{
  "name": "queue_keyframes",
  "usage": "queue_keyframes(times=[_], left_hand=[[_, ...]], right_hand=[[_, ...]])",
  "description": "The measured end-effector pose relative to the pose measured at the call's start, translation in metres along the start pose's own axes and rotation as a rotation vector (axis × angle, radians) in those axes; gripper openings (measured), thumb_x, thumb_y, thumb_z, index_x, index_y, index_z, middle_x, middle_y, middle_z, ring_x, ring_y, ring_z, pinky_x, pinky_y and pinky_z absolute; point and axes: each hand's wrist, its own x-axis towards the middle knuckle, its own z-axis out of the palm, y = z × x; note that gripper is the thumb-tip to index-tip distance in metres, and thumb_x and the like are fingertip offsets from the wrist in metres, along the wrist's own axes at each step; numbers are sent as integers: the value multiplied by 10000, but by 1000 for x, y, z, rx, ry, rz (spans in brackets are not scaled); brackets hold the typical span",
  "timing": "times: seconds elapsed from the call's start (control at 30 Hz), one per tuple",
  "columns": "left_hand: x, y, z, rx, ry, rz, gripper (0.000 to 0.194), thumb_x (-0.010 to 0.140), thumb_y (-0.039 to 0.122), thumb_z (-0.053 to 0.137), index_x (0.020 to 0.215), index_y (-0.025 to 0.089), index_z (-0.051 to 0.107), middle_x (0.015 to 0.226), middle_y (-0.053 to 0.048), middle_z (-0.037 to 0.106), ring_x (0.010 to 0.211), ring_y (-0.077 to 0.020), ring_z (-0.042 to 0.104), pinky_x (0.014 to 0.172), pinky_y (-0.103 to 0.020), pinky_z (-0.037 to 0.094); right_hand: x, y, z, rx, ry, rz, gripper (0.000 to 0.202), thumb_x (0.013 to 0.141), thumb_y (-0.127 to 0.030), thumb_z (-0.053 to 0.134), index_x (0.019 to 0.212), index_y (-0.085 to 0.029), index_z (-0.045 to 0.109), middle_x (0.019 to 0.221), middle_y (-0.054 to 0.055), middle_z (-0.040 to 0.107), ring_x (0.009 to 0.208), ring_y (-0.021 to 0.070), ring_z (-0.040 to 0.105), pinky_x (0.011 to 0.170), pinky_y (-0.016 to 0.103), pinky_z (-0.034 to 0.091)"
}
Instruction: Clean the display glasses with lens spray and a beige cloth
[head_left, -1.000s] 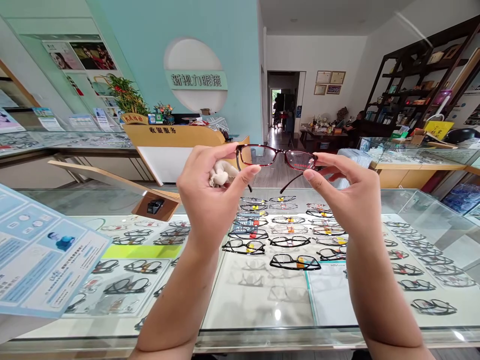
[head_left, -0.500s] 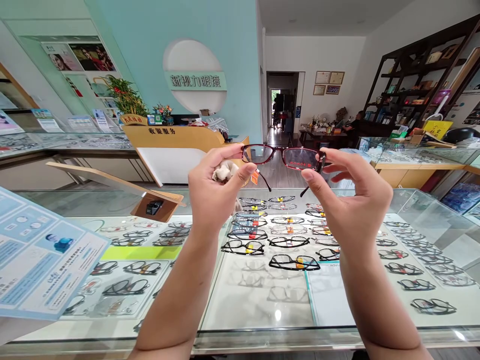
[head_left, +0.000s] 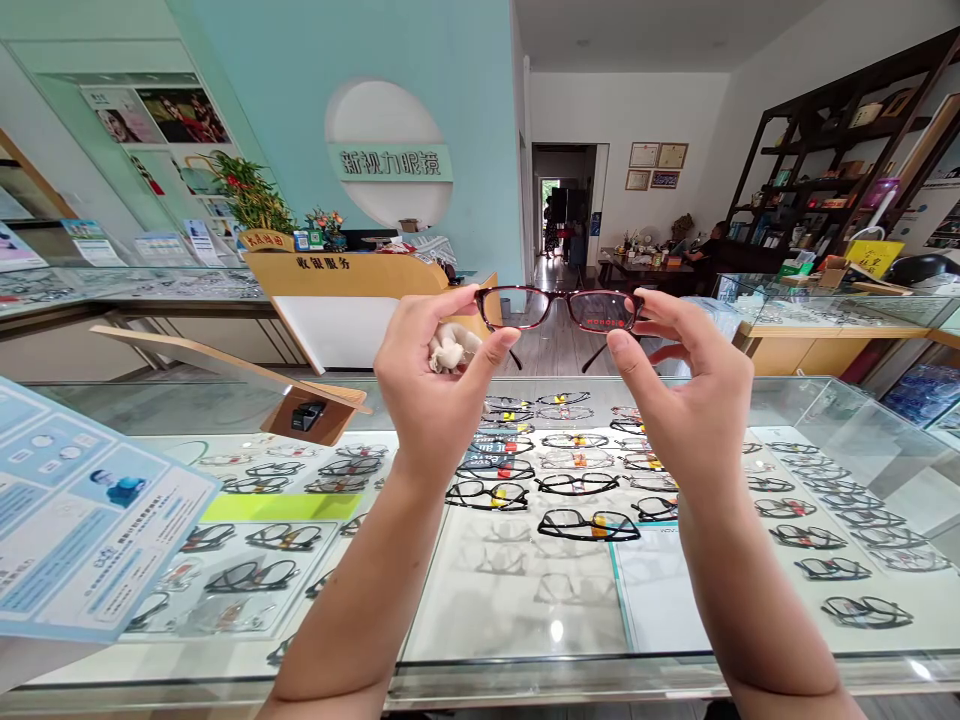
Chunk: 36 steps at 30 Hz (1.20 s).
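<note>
A pair of dark red glasses (head_left: 559, 296) is held up level above the glass display counter, its temples unfolded and pointing away and down. Thumb and fingers of my left hand (head_left: 431, 385) pinch its left end. A crumpled whitish cloth (head_left: 452, 347) is also tucked in that palm. My right hand (head_left: 686, 395) pinches the right end of the frame between thumb and fingers. Red lettering shows on the right lens. Below the hands, rows of glasses (head_left: 589, 525) lie in the counter.
A blue and white leaflet (head_left: 90, 510) stands at the left, beside a wooden stand (head_left: 315, 410). Behind are a reception desk (head_left: 352, 290), a plant (head_left: 255, 200) and, at the back right, a seated person (head_left: 709, 260) near a dark shelf (head_left: 832, 150).
The glasses have turned to face more squarely forward, their temples now more even. My right hand has shifted left and slightly inward; my left hand has barely moved.
</note>
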Motion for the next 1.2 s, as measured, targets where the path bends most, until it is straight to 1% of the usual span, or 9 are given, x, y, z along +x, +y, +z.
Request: queue_keyframes(times=[0.13,0.27,0.33,0.43,0.5,0.7,0.9,1.07,1.2], left_hand=[[-3,-1,1,41,42,78,431,907,576,895,1243,330,783,1143,-74,770,1077,-284,727,964,-478,619],[-4,-4,2,2,47,72,448,893,567,911,1250,324,789,1180,-78,769,1092,-282,724,965,-464,611],[-4,-6,4,-42,24,18,472,891,582,908,1270,329,783,1210,-73,772,1039,-265,730,929,-445,611],[-4,-10,10,-86,-25,-114,527,902,651,867,1305,328,763,1220,-71,787,818,-201,694,757,-390,595],[-3,-13,15,-81,-37,-159,572,897,703,841,1314,320,754,1236,-82,796,767,-188,674,683,-368,570],[-5,-17,22,-87,-18,-143,659,888,767,807,1356,312,711,1417,-121,749,961,-245,749,781,-399,617],[-9,-14,27,-162,94,-76,642,883,723,849,1344,319,658,1407,-118,728,1275,-312,722,969,-461,627],[-14,-11,29,-95,169,-10,644,919,697,826,1392,338,579,1452,-132,671,1345,-319,695,946,-461,636],[-19,-11,27,-35,235,43,681,882,672,876,1384,324,576,1437,-139,634,1374,-338,654,917,-452,630]], right_hand=[[2,8,3,26,-48,20,413,1013,-392,733,1403,-257,742,1344,114,826,1141,284,820,839,438,680],[2,7,5,43,-30,10,416,1021,-374,728,1422,-264,724,1383,121,805,1216,300,800,886,464,689],[0,4,6,32,10,-24,398,1027,-362,724,1417,-283,721,1378,117,798,1243,311,784,918,491,690],[-3,0,10,-22,91,-105,408,1029,-351,724,1436,-328,705,1411,112,772,1299,340,746,994,552,680],[-6,0,13,-64,132,-158,442,1025,-348,730,1465,-348,686,1449,117,752,1355,368,715,1038,594,666],[-14,1,21,-137,153,-249,534,1023,-334,723,1548,-358,627,1514,130,720,1466,413,652,1080,645,644],[-17,1,28,-157,175,-269,567,1020,-320,717,1573,-362,601,1532,127,712,1444,402,673,1053,644,673],[-16,2,35,-88,154,-182,580,1037,-323,666,1608,-369,570,1583,128,671,1496,406,626,1080,667,652],[-14,0,37,-51,122,-149,543,1066,-320,626,1605,-347,571,1564,136,685,1440,360,669,1023,579,678]])
